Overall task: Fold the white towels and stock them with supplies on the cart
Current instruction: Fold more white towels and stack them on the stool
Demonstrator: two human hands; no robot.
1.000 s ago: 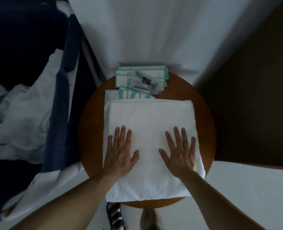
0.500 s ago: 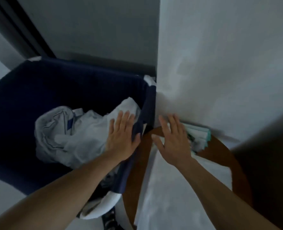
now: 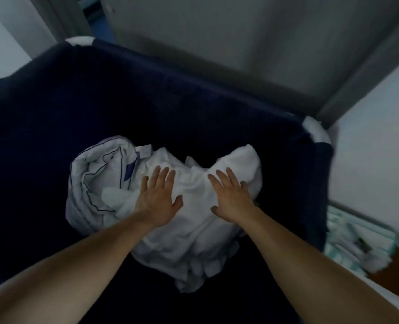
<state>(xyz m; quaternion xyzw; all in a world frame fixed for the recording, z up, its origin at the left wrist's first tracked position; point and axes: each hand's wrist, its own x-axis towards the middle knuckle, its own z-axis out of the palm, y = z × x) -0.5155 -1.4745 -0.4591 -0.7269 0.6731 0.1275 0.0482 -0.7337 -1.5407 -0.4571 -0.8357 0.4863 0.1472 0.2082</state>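
A crumpled heap of white towels and linen (image 3: 193, 190) lies in the bottom of a dark blue fabric cart bin (image 3: 53, 113). One piece at the heap's left has thin dark piping (image 3: 100, 174). My left hand (image 3: 157, 197) reaches over the heap's middle with fingers straight and spread. My right hand (image 3: 232, 195) is over the heap's right part, fingers also straight. Neither hand grips anything. Whether the palms touch the cloth I cannot tell. At the right edge lie teal-edged supply packets (image 3: 357, 244) on the round wooden table (image 3: 394, 265).
The bin's blue rim with white corner caps (image 3: 315, 132) stands between the heap and the table. A grey wall and door frame (image 3: 240, 43) rise behind the bin. A white surface (image 3: 380, 141) is at the far right.
The view swung left from the table to the bin. Both hands left the folded towel on the table and moved over the crumpled linen heap in the bin.
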